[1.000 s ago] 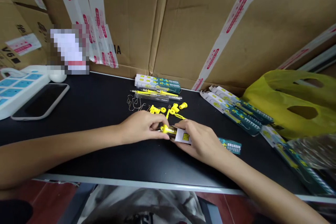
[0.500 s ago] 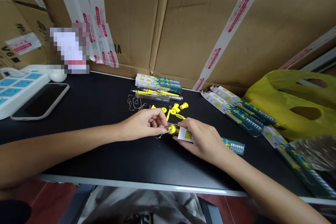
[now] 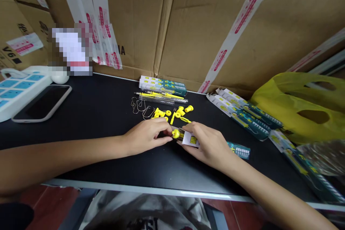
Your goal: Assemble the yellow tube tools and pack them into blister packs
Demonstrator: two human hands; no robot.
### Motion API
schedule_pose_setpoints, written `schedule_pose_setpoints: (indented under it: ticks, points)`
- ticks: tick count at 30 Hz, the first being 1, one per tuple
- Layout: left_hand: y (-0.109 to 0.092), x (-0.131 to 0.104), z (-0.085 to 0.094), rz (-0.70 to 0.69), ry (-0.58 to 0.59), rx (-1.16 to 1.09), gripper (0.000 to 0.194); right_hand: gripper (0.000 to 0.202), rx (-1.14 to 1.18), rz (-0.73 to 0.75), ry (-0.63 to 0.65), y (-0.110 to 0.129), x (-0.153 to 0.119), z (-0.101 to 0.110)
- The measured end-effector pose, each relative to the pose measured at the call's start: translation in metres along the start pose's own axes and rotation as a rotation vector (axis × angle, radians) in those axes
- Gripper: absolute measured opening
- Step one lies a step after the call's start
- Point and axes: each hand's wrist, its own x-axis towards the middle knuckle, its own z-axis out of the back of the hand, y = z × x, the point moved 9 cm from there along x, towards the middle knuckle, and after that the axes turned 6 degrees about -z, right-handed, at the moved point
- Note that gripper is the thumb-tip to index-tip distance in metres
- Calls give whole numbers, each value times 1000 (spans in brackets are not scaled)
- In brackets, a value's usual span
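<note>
Near the middle of the black table, my right hand (image 3: pixel 206 143) grips a white and teal box (image 3: pixel 191 139) from above. From the box's left end sticks a clear tube with a yellow cap (image 3: pixel 175 133). My left hand (image 3: pixel 151 132) is at that end, its thumb and fingertips bent close round the tip of the cap; what lies between them is too small to make out. Just behind the hands lie loose yellow plastic parts (image 3: pixel 180 110) and bent wire hooks (image 3: pixel 140 106). Behind those are clear tubes with yellow rods (image 3: pixel 161 97).
Boxes (image 3: pixel 163 84) lie at the back against the cardboard (image 3: pixel 134 18). More boxes (image 3: pixel 242 115) and a yellow bag (image 3: pixel 293 104) are on the right. On the left are a phone (image 3: pixel 43 103) and a power strip (image 3: pixel 16 91).
My left hand has turned and lowered slightly, its fingers closer to the yellow cap. The wire seen at its fingertips before is now hidden. My right hand has hardly moved.
</note>
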Motion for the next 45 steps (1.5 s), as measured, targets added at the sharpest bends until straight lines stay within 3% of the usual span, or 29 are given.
schedule_pose_setpoints:
  ticks: [6,12,20,24,26,29,32,40,45]
  points:
    - [-10,-5,6,-96,-87,132,11,19,-9,-8,10,-1,1,-2]
    - [-13,-7,-1,-134,-52,269,19,19,12,18,19,3,-1,-4]
    - [-23,-5,-11,-148,24,285,19,14,-2,77,54,21,-3,-10]
    - [-19,-2,-11,-22,19,108,12,13,-52,73,9,24,-4,-11]
    - [-10,-2,-9,89,-4,-97,7,17,-48,64,-14,21,-4,-8]
    - [5,-5,-6,226,-90,-403,14,21,-52,34,-55,12,-2,-2]
    - [13,-6,-4,256,-145,-505,12,21,-66,-12,-78,3,-1,3]
    - [11,-4,-4,207,-119,-406,13,24,-38,-1,-72,5,-2,2]
    - [-10,-3,5,-2,-115,-119,6,24,-27,10,-65,8,-2,1]
